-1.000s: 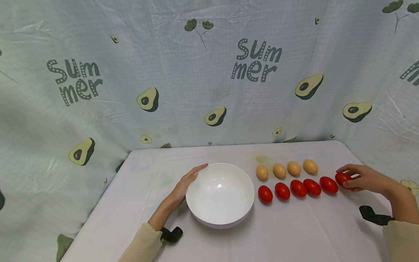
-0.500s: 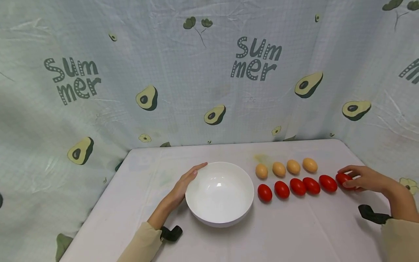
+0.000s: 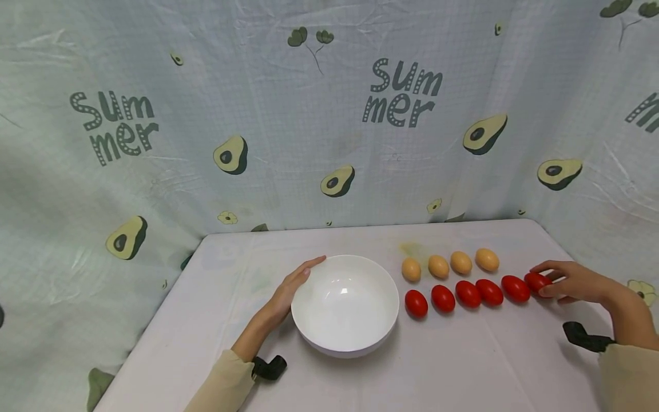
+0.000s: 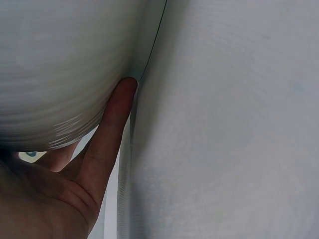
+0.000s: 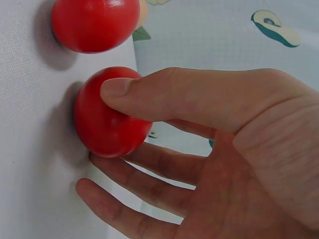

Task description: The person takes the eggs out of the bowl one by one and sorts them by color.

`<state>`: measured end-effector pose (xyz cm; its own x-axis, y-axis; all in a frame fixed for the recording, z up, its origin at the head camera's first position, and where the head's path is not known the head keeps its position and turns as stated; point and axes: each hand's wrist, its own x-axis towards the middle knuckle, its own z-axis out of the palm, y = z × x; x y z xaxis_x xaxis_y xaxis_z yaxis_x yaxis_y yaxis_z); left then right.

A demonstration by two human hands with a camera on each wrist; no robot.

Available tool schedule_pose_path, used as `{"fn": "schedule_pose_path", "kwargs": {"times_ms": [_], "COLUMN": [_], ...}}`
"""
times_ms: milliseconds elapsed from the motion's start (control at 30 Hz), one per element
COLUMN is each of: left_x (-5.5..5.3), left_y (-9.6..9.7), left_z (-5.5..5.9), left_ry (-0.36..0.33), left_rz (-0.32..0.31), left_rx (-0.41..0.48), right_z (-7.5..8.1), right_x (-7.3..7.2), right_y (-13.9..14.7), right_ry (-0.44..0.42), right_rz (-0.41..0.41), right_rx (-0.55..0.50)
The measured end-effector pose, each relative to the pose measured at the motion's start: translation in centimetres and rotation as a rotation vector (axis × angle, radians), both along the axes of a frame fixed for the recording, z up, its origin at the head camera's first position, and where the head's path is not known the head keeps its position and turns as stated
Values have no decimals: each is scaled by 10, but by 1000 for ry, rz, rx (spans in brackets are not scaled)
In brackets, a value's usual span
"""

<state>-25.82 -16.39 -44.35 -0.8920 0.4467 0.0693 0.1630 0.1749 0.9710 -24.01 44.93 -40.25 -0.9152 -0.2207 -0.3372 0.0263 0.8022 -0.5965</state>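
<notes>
My left hand (image 3: 289, 293) rests along the left side of a white bowl (image 3: 345, 320), its fingers extended against the outer wall. In the left wrist view, one finger (image 4: 110, 127) lies straight against the bowl's curved side. At the far right, my right hand (image 3: 584, 281) holds the last red egg (image 3: 536, 282) of a row. The right wrist view shows the thumb (image 5: 149, 94) pressed on this glossy egg and fingers curled behind and beneath it. A neighbouring red egg (image 3: 515, 289) lies just to its left.
Several red eggs (image 3: 468, 293) lie in a row right of the bowl. Behind them is a row of yellowish eggs (image 3: 439, 266). All stand on a white-covered table (image 3: 443, 366), with an avocado-print curtain (image 3: 288, 114) behind. Black straps circle both wrists.
The red egg in my right hand has shifted slightly left, closer to its neighbour. My left hand and the bowl keep their places.
</notes>
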Motion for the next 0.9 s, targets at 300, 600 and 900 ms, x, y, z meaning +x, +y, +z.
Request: {"fn": "schedule_pose_path", "kwargs": {"times_ms": [300,600,900], "left_x": [-1,-1,0], "left_y": [0,2,2], "left_z": [-1,0,0], "left_ry": [-5,-8,-5], "left_rz": [6,7,5], "left_rx": [-2,7,8], "right_z": [4,8,18], "right_x": [0,3,8], "right_y": [0,-1,-6], "right_ry": [-44,-46,76], "right_rz": [-1,19,1], "right_rx": [-32,-14,84]}}
